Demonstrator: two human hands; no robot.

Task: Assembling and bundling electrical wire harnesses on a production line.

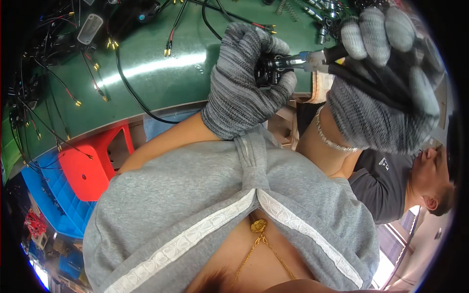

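My left hand (237,88), in a grey striped knit glove, is closed around a small black part (265,73); its exact kind is mostly hidden by the fingers. In my right hand (383,105), gloved alike with pale fingertips, is a pair of pliers (315,60) with black handles. The fingers wrap round those handles, and the metal jaws reach left to the black part between my left thumb and fingers. Whether the jaws grip anything there cannot be made out. Both hands are raised over the near edge of the green table (161,90).
Black cables (128,88) with gold-tipped leads lie on the table, several hanging off its left side. Metal fittings (322,31) and springs (293,10) are at the back right. Left below stand a red stool (88,168) and blue crate (44,193). A person (383,183) is close on the right.
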